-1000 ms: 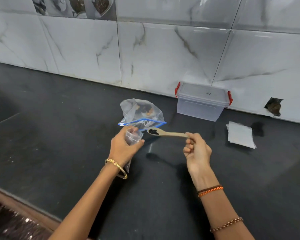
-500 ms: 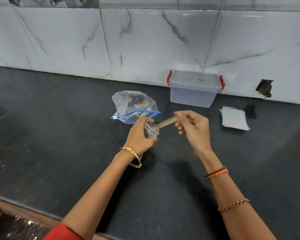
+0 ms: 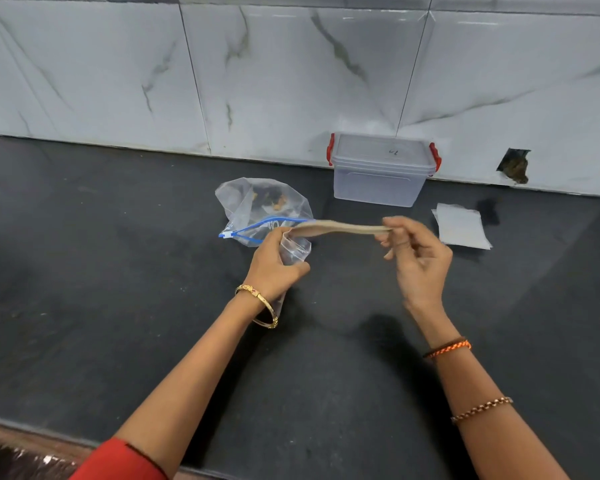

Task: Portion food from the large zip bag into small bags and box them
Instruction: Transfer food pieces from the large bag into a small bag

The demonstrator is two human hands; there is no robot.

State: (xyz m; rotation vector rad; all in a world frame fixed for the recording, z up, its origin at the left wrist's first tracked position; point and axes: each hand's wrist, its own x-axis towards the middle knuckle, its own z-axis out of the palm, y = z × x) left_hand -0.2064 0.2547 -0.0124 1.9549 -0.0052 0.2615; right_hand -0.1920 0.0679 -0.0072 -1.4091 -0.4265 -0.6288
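Note:
My left hand [image 3: 274,268] grips a small clear bag [image 3: 293,252] upright above the dark counter, mouth open at the top. My right hand [image 3: 414,258] pinches the handle end of a wooden spoon [image 3: 340,227], whose blurred bowl end lies over the small bag's mouth. Just behind them rests the large zip bag [image 3: 260,206] with a blue zipper, open, holding some dark and orange food. A clear lidded box [image 3: 380,169] with red latches stands against the wall at the back.
A stack of flat small bags [image 3: 461,226] lies right of my right hand. The black counter [image 3: 118,271] ends at a marble tiled wall [image 3: 291,81], which has a broken hole [image 3: 515,165] at the right.
The spoon carried dark food from the large bag to the small bag's mouth. Its handle has swung up to level, and my right hand has shifted right along it.

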